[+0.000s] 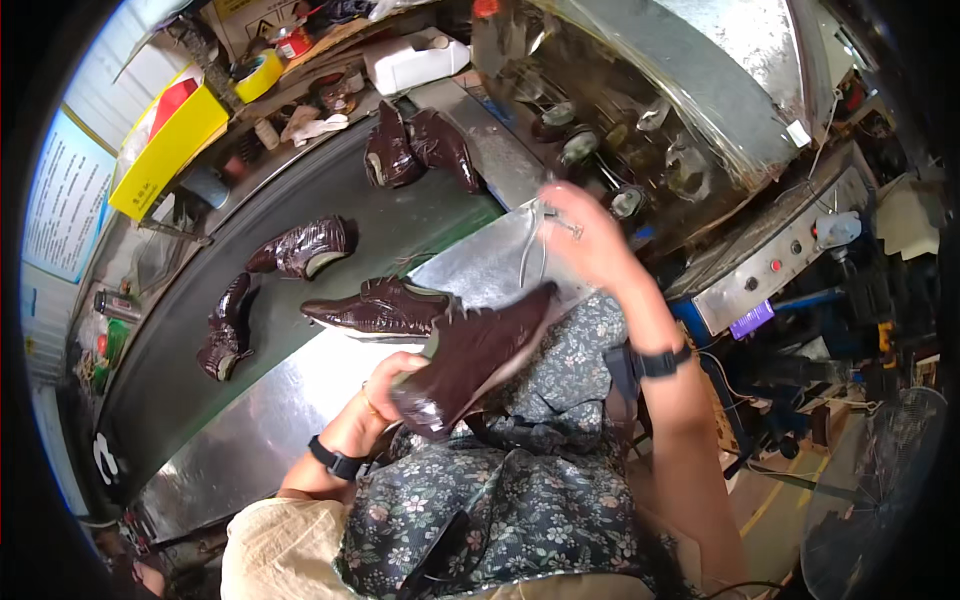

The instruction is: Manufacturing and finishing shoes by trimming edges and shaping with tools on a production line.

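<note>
My left hand (384, 388) is closed on the heel end of a dark maroon lace-up shoe (478, 355), held tilted in front of my apron with its toe up to the right. Just behind it a matching shoe (375, 308) rests on the bare metal edge (270, 400) of the bench. My right hand (590, 240) is raised above the far right end of that metal edge, smeared by motion. Beside its fingers shows a thin, bent metal tool (530, 258); whether the hand grips it, I cannot tell.
On the dark conveyor belt (170, 365) lie more glossy maroon shoes (300, 247), with a pair (393, 150) at the far end. A metal machine (690, 60) stands at back right, a control panel (785, 260) at right. Yellow bins (165, 160) line the far left.
</note>
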A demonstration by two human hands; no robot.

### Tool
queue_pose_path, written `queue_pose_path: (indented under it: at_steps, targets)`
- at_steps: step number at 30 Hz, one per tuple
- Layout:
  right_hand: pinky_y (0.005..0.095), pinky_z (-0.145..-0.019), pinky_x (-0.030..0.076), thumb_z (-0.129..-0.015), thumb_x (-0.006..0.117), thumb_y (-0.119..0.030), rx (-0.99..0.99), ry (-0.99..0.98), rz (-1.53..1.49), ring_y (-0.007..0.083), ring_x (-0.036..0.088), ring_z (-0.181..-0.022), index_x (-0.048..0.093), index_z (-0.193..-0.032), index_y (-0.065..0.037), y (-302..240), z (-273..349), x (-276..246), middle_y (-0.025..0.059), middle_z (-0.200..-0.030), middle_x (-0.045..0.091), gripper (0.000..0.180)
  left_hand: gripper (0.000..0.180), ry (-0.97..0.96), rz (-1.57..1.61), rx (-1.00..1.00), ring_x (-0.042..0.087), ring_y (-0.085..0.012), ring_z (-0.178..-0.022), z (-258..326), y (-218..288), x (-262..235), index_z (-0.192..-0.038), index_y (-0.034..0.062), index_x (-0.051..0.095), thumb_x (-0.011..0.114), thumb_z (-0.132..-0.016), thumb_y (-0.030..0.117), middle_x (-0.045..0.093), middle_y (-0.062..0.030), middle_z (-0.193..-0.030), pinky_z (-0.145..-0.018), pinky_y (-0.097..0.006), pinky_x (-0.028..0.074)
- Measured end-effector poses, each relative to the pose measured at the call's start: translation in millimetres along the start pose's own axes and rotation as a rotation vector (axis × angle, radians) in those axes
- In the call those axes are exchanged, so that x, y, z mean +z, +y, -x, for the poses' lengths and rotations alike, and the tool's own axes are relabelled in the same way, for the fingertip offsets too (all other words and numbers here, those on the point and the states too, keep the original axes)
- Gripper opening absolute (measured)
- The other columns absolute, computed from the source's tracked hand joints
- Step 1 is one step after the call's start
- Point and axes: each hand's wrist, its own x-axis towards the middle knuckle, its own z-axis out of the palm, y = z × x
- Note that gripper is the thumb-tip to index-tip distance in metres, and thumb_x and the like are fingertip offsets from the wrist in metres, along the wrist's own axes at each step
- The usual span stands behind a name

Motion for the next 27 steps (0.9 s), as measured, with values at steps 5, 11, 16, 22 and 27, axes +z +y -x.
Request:
queue_pose_path:
  at_steps: [5, 11, 16, 22, 27]
  targets:
    - [0.0417, -0.102, 0.042, -0.075, 0.078, -0.045, 0.062, -0.624, -0.121, 0.0369, 0.052, -0.121, 0.037, -0.146, -0.015, -119, 146, 29, 0.0165, -0.144, 0.037, 0.087, 0.059, 0.276, -0.053, 0.133, 0.053, -0.0319, -0.122, 8, -13, 49, -0.131, -0.0004, 0.051, 0.043, -0.095, 0.046, 0.059, -0.0184, -0.125, -0.104, -0.05, 0.041]
    - [0.0385, -0.112, 0.028, -0.075, 0.08, -0.016, 0.773, 0.114, -0.825, 0.026, 0.036, -0.136, 0.015, -0.153, -0.007, -107, 249, 70, 0.0142, -0.152, 0.028, 0.102, 0.058, 0.334, -0.106, 0.075, 0.047, -0.0259, -0.124, -102, -25, 73, -0.133, 0.0041, 0.05, 0.041, -0.096, 0.048, 0.054, -0.009, -0.134, -0.108, -0.038, 0.032]
    - [0.032, -0.106, 0.036, -0.075, 0.069, 0.002, 0.688, 0.75, -0.735, 0.019, 0.044, -0.128, 0.027, -0.149, -0.001, -134, 263, -54, 0.0103, -0.143, 0.042, 0.086, 0.057, -0.229, -0.729, 0.21, 0.042, -0.0286, -0.133, -108, -53, 137, -0.14, -0.003, 0.04, 0.057, -0.094, 0.027, 0.046, -0.0161, -0.143, -0.114, -0.044, 0.026]
    - [0.0361, -0.101, 0.042, -0.067, 0.081, -0.017, 0.691, 1.034, 0.723, 0.0271, 0.055, -0.117, 0.047, -0.142, -0.012, -107, 357, -286, 0.015, -0.133, 0.052, 0.082, 0.03, -0.066, -1.011, 0.333, 0.064, -0.021, -0.102, -93, -51, 83, -0.121, -0.0023, 0.058, 0.059, -0.094, 0.01, 0.067, -0.0149, -0.113, -0.093, -0.034, 0.049]
    - [0.0392, -0.094, 0.047, -0.067, 0.074, -0.026, 1.254, 1.032, 1.108, 0.0315, 0.061, -0.111, 0.047, -0.142, -0.031, -95, 377, -386, 0.0173, -0.133, 0.052, 0.079, 0.023, 0.154, -0.884, 0.37, 0.066, -0.0178, -0.093, -84, -52, 52, -0.114, 0.0002, 0.062, 0.059, -0.094, 0.01, 0.07, -0.0107, -0.103, -0.087, -0.031, 0.05]
